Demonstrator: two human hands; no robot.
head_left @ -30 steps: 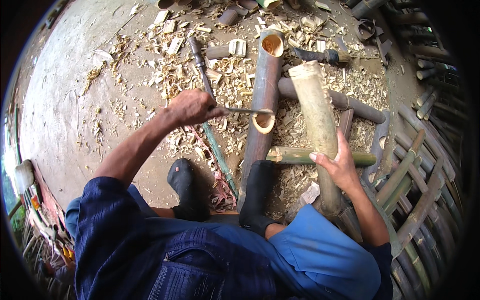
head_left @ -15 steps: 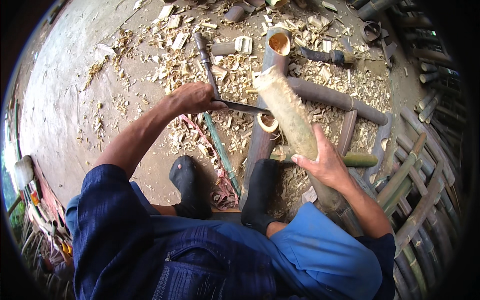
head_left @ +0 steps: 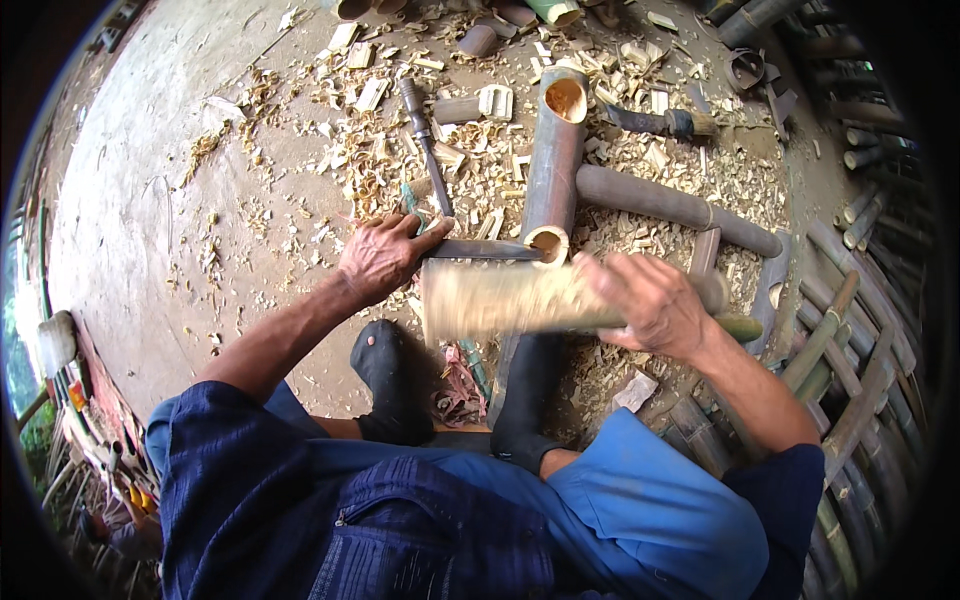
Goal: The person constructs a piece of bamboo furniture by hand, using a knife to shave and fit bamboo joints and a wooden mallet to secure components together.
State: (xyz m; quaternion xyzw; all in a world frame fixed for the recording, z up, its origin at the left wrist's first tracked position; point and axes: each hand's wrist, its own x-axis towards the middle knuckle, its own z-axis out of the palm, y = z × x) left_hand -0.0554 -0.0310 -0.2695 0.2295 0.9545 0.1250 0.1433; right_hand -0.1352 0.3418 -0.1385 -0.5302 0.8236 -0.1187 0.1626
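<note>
My left hand [head_left: 385,255] is closed round the near end of a flat dark metal blade [head_left: 485,250]. The blade's far tip rests at a round pale-rimmed hole [head_left: 548,243] in a thick brown bamboo pole [head_left: 555,170]. A long tool with a turned handle [head_left: 413,105] points down to my left thumb; I cannot tell whether it joins the blade. In my right hand [head_left: 650,300] is a thick pale wooden club [head_left: 500,300], blurred and roughly level, just on the near side of the blade. The club's working side looks frayed.
A second cut opening [head_left: 566,98] is at the pole's far end. A bamboo crosspiece [head_left: 680,205] runs to the right, and a knife in a dark sheath-like wrap [head_left: 650,120] lies beyond. Wood chips cover the floor. Bamboo poles [head_left: 840,370] are stacked at right; my socked feet [head_left: 525,390] flank the pole's near end.
The club has swung from a steep tilt to nearly level, its free end coming down to the left. My left hand's fingers have shifted, while the blade stays at the hole.
</note>
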